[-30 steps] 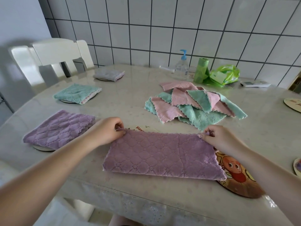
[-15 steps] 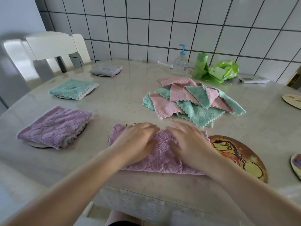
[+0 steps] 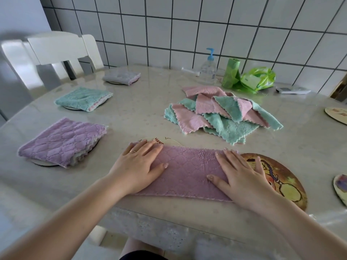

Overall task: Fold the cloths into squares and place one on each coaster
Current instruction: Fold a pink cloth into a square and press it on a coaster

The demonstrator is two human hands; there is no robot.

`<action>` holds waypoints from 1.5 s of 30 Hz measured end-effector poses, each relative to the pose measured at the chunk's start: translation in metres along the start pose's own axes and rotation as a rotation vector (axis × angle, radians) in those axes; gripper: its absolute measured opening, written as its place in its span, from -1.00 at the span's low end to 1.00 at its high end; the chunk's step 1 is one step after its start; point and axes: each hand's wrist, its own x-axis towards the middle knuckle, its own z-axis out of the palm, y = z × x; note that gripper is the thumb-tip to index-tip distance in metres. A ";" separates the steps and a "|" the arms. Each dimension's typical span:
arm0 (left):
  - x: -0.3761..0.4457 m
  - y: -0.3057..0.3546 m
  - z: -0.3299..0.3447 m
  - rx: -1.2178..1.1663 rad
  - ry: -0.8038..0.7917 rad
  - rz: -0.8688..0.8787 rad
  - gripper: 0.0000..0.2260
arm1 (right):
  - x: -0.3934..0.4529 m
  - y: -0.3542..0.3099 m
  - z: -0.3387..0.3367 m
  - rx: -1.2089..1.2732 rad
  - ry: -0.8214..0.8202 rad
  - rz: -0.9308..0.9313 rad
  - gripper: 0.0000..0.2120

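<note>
The bench (image 3: 142, 113) is a pale rounded top set against a white tiled wall (image 3: 206, 34), with a white chair (image 3: 56, 49) at its far left corner.

Near the front edge lies a purple cloth (image 3: 185, 171) folded into a long strip. It runs across a white coaster (image 3: 167, 142), of which only the far rim shows, and its right end lies on a large picture coaster (image 3: 277, 177). Both hands lie flat on the strip: the left hand (image 3: 139, 165) presses its left end, the right hand (image 3: 242, 175) its right end. On each hand the fingers are straight and spread apart, holding nothing, with the thumbs pointing inward toward each other. A ring sits on one left finger.

Beyond the strip, toward the right, is a loose pile (image 3: 221, 113) of pink and teal cloths.

Along the left side three folded cloths each sit on a coaster: a purple square (image 3: 62, 143) nearest, a teal square (image 3: 82, 98) farther back, and a grey square (image 3: 122, 76) by the chair.

At the right edge two more coasters are partly in view, one far (image 3: 336, 114) and one near (image 3: 340, 186).

By the wall stand a pump bottle (image 3: 208, 69), a green roll (image 3: 231, 73), a green bag (image 3: 259, 78) and a small white device (image 3: 292, 90).
</note>
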 end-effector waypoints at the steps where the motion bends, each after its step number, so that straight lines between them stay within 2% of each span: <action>1: -0.002 -0.005 0.000 -0.016 -0.021 -0.026 -0.04 | -0.001 0.005 0.002 0.004 -0.001 0.014 -0.06; 5: -0.009 -0.017 -0.002 -0.079 -0.030 -0.106 -0.03 | -0.003 0.013 0.001 0.047 -0.029 0.062 -0.03; 7: -0.016 -0.014 -0.005 -0.060 0.129 -0.046 -0.26 | -0.002 0.011 -0.003 0.057 -0.020 0.070 -0.07; 10: -0.030 0.008 -0.011 -0.086 0.444 0.256 -0.66 | 0.008 0.007 -0.013 0.136 0.129 -0.009 -0.25; 12: -0.040 0.033 -0.013 -0.158 0.463 0.442 -0.78 | 0.021 0.000 -0.021 0.271 0.204 -0.125 -0.45; 14: -0.048 0.052 -0.011 -0.189 0.390 0.545 -0.84 | 0.038 -0.013 -0.027 0.397 0.210 -0.214 -0.59; 17: -0.050 0.060 -0.001 -0.184 0.273 0.580 -0.88 | 0.059 -0.030 -0.034 0.482 0.187 -0.241 -0.71; 20: -0.048 0.057 0.004 -0.172 0.230 0.542 -0.83 | 0.074 -0.036 -0.040 0.443 0.123 -0.223 -0.78; 26: -0.042 0.061 0.003 -0.163 0.278 0.547 -0.69 | 0.090 -0.040 -0.051 0.416 -0.072 -0.167 -0.84; 31: -0.040 0.064 0.003 -0.138 0.343 0.569 -0.75 | 0.088 -0.042 -0.057 0.372 -0.114 -0.240 -0.94; 34: -0.043 0.062 0.000 -0.128 0.383 0.571 -0.82 | 0.080 -0.039 -0.061 0.509 -0.075 -0.272 -0.91; 39: -0.055 0.055 -0.008 -0.264 0.443 0.469 -0.79 | 0.069 -0.031 -0.075 0.683 -0.051 -0.320 -0.96; 41: -0.059 0.051 -0.011 -0.343 0.482 0.414 -0.78 | 0.068 -0.028 -0.082 0.788 -0.073 -0.328 -0.88; 45: -0.066 0.039 -0.017 -0.486 0.554 0.341 -0.76 | 0.060 -0.025 -0.092 0.938 -0.236 -0.359 -0.66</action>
